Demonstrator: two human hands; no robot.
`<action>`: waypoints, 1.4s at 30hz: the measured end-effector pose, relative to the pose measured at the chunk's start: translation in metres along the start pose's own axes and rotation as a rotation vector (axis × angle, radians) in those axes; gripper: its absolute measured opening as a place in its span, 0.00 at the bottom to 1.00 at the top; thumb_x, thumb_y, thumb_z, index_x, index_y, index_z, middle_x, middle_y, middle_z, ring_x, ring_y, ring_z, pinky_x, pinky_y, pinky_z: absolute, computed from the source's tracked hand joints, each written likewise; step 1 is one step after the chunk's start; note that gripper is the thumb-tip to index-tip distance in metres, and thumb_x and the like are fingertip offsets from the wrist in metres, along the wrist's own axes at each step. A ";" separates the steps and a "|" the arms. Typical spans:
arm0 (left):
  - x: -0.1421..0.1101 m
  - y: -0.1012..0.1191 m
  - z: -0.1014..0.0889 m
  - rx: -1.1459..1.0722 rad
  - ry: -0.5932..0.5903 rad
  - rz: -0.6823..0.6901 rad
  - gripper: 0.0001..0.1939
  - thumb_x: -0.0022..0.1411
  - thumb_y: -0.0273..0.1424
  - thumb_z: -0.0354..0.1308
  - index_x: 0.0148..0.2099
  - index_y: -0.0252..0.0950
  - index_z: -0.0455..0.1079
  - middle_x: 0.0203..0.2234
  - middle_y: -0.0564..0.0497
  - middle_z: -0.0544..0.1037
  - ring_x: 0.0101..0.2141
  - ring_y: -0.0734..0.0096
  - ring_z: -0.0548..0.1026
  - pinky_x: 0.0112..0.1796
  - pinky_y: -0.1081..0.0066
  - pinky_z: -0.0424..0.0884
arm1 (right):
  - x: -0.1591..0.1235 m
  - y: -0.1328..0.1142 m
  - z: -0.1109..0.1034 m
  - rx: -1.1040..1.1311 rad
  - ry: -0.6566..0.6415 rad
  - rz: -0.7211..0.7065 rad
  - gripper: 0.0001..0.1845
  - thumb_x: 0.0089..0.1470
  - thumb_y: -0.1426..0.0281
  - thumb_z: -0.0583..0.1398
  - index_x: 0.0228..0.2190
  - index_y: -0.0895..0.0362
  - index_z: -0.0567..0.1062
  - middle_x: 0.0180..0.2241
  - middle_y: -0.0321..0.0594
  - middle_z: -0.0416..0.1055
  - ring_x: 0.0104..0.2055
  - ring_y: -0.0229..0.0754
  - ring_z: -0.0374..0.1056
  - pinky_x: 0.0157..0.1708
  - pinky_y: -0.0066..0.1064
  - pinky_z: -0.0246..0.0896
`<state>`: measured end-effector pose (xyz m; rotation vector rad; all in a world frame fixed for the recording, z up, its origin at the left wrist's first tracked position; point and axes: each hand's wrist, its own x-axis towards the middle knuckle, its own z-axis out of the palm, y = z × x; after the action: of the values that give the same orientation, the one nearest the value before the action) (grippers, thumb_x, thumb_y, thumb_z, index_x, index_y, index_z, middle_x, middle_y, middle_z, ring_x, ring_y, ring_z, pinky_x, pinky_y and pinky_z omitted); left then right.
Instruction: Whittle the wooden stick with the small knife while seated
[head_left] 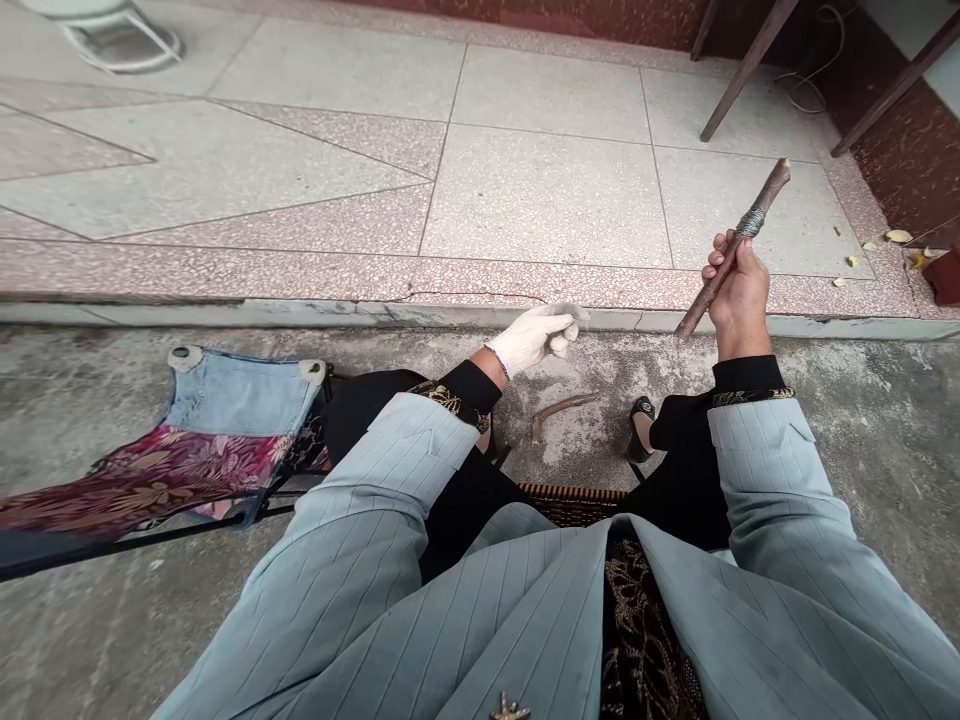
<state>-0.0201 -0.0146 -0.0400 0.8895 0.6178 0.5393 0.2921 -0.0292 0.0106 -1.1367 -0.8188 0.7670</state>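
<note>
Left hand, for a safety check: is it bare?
No, a white knit work glove covers the left hand.

Rough concrete ground [885, 520]; raised step of pale stone tiles [544, 190] with pink terrazzo border [300, 275]; brown speckled wall [907, 170]; dark wooden legs [748, 70]; patchwork-fabric folding seat [187, 450].

Two hands: left hand [534, 338], right hand [741, 300]. One work glove [525, 342]. Two sticks: wire-wrapped stick [721, 268], curved stick [559, 412].

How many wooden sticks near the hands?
2: a wire-wrapped stick gripped in the bare right hand, and a short curved stick on the concrete below the gloved left hand.
</note>
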 end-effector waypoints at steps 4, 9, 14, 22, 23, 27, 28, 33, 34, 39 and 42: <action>0.009 -0.008 -0.012 0.105 0.258 -0.023 0.14 0.51 0.24 0.54 0.43 0.35 0.70 0.16 0.59 0.66 0.12 0.83 0.55 0.15 0.78 0.54 | 0.006 0.003 -0.006 0.024 0.076 -0.044 0.17 0.62 0.55 0.51 0.40 0.54 0.70 0.44 0.44 0.70 0.31 0.35 0.65 0.24 0.27 0.62; 0.017 -0.012 -0.031 0.276 0.438 -0.121 0.13 0.45 0.21 0.51 0.36 0.35 0.69 0.16 0.56 0.69 0.13 0.80 0.63 0.17 0.76 0.62 | 0.016 -0.001 -0.023 0.038 0.209 -0.101 0.17 0.63 0.54 0.49 0.39 0.53 0.68 0.42 0.42 0.69 0.34 0.37 0.67 0.25 0.29 0.62; 0.022 -0.011 -0.046 0.230 0.645 -0.080 0.13 0.46 0.18 0.52 0.36 0.33 0.67 0.20 0.54 0.72 0.15 0.81 0.65 0.21 0.76 0.67 | 0.026 -0.006 -0.045 0.041 0.273 -0.155 0.19 0.65 0.54 0.44 0.34 0.51 0.67 0.38 0.43 0.69 0.35 0.39 0.64 0.29 0.33 0.64; 0.007 0.009 -0.043 0.881 0.258 0.092 0.27 0.46 0.24 0.58 0.52 0.40 0.72 0.53 0.46 0.72 0.55 0.56 0.69 0.51 0.65 0.67 | -0.019 0.003 0.028 -0.270 -0.258 0.031 0.20 0.56 0.49 0.57 0.38 0.53 0.70 0.35 0.38 0.70 0.32 0.36 0.68 0.22 0.26 0.61; 0.005 0.014 -0.039 0.996 0.280 0.134 0.31 0.45 0.24 0.59 0.55 0.42 0.71 0.57 0.46 0.69 0.59 0.51 0.64 0.55 0.62 0.64 | -0.027 0.005 0.039 -0.275 -0.358 0.070 0.22 0.55 0.48 0.58 0.39 0.53 0.70 0.35 0.39 0.70 0.33 0.36 0.68 0.23 0.25 0.61; 0.002 0.025 -0.008 0.893 0.096 0.304 0.37 0.54 0.30 0.59 0.66 0.43 0.58 0.63 0.46 0.63 0.63 0.55 0.59 0.61 0.59 0.56 | -0.054 0.011 0.075 -0.168 -0.560 0.214 0.26 0.49 0.46 0.62 0.38 0.54 0.70 0.38 0.41 0.72 0.33 0.37 0.68 0.23 0.24 0.62; 0.004 0.024 0.001 0.780 0.044 0.340 0.35 0.56 0.33 0.59 0.66 0.41 0.58 0.61 0.45 0.65 0.61 0.57 0.62 0.59 0.61 0.60 | -0.059 0.012 0.082 -0.150 -0.586 0.250 0.26 0.48 0.46 0.63 0.38 0.54 0.70 0.38 0.41 0.72 0.33 0.37 0.68 0.23 0.25 0.62; 0.015 0.017 0.027 0.488 0.089 0.263 0.21 0.65 0.39 0.50 0.55 0.34 0.67 0.31 0.49 0.74 0.27 0.75 0.71 0.33 0.73 0.69 | -0.060 0.010 0.090 -0.072 -0.618 0.332 0.24 0.47 0.48 0.65 0.35 0.55 0.72 0.35 0.41 0.74 0.30 0.36 0.67 0.21 0.25 0.61; 0.016 0.019 0.028 0.534 0.132 0.248 0.19 0.65 0.39 0.50 0.52 0.33 0.69 0.26 0.52 0.72 0.23 0.77 0.67 0.29 0.74 0.66 | -0.058 0.009 0.087 -0.060 -0.603 0.340 0.24 0.47 0.48 0.65 0.35 0.56 0.72 0.34 0.41 0.74 0.29 0.36 0.66 0.20 0.25 0.59; 0.014 0.034 0.023 1.150 0.190 0.312 0.13 0.60 0.33 0.51 0.39 0.34 0.76 0.26 0.51 0.73 0.29 0.70 0.69 0.32 0.72 0.62 | -0.050 0.002 0.071 -0.145 -0.603 0.379 0.24 0.49 0.50 0.64 0.32 0.59 0.74 0.33 0.45 0.74 0.25 0.34 0.61 0.18 0.27 0.55; 0.011 0.038 0.026 1.399 0.163 0.260 0.15 0.61 0.33 0.48 0.38 0.35 0.76 0.27 0.50 0.75 0.30 0.67 0.71 0.33 0.71 0.61 | -0.047 -0.001 0.066 -0.577 -0.614 0.299 0.20 0.59 0.55 0.57 0.33 0.60 0.75 0.27 0.43 0.72 0.23 0.36 0.61 0.23 0.29 0.58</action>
<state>-0.0012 -0.0017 0.0011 2.2786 1.0442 0.3559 0.2118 -0.0387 0.0175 -1.5848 -1.4674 1.2040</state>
